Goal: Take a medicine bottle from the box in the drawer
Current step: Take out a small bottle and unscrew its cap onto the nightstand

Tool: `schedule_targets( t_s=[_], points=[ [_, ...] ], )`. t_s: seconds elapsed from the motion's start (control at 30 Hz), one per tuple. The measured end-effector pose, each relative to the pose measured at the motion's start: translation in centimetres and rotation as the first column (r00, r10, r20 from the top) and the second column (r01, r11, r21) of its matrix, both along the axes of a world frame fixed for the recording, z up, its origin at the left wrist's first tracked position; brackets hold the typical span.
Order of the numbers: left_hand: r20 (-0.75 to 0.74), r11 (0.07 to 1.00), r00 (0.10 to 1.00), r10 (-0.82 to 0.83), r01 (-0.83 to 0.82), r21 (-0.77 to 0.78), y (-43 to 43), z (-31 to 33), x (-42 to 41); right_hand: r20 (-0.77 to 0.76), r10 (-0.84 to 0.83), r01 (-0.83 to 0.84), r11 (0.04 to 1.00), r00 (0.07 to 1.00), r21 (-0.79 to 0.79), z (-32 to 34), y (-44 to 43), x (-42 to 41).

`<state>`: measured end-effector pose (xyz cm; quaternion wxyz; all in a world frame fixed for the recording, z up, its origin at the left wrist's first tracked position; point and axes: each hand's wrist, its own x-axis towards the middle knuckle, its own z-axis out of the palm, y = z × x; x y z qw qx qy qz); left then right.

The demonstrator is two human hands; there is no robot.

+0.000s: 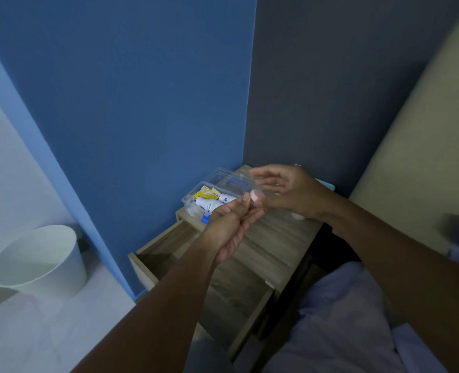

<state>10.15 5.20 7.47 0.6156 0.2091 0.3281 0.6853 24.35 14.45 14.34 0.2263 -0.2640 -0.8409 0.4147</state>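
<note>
Pink cap [257,197] pinched by left hand [232,227]; right hand [290,189] spread over clear box [209,196].

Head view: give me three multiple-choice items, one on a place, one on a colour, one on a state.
1. Where is the clear box?
A. on the nightstand top
B. inside the drawer
C. on the floor

2. What colour is the box handle?
A. red
B. blue
C. green

3. What state is the drawer in?
A. shut
B. removed
C. pulled open

Answers: 1 A, the box sits on the nightstand by the wall; 2 B, the handle is blue; 3 C, the drawer juts out, its inside in view.
</note>
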Motion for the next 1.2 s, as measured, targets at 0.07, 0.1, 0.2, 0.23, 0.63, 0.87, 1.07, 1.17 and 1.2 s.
schedule_targets(
  t_s=[0.07,0.1,0.2,0.23,0.63,0.87,1.07,1.17,1.2],
  points=[
    [0.001,1.0,1.0,0.006,-0.006,-0.009,0.1,-0.1,0.0,0.062,-0.109,0.099,0.986,0.992,0.138,0.6,0.0,-0.4],
    [0.008,1.0,1.0,0.005,-0.005,-0.014,0.2,-0.2,0.0,0.09,-0.162,0.141,0.969,0.983,0.205,0.7,0.0,-0.5],
    [0.012,1.0,1.0,0.01,-0.01,-0.025,0.3,-0.4,-0.2,0.171,-0.168,0.121,0.959,0.971,0.257,0.7,0.3,-0.5],
    [0.003,1.0,1.0,0.011,-0.011,-0.025,0.4,-0.4,-0.3,0.191,-0.146,0.096,0.963,0.971,0.25,0.6,0.5,-0.5],
    [0.042,0.998,0.999,0.008,-0.005,-0.059,0.8,-2.1,-0.6,0.278,-0.135,0.057,0.961,0.951,0.272,-0.1,0.2,-1.2],
    [0.165,0.993,0.986,-0.002,0.021,-0.116,0.7,-4.5,-0.7,0.183,-0.092,0.062,0.985,0.979,0.163,-1.1,1.2,-0.5],
    [0.161,0.986,0.984,-0.074,0.097,-0.138,1.3,-6.2,-0.8,0.159,-0.211,0.187,0.971,0.964,0.151,-4.3,2.2,1.3],
    [0.059,0.989,0.996,-0.068,0.075,-0.131,2.2,-7.4,-0.5,0.152,-0.259,0.251,0.965,0.954,0.07,-6.7,2.8,2.4],
    [-0.005,0.989,0.998,-0.067,0.066,-0.132,2.5,-7.9,-0.4,0.151,-0.283,0.278,0.959,0.947,0.05,-7.6,3.0,2.8]
  ],
)
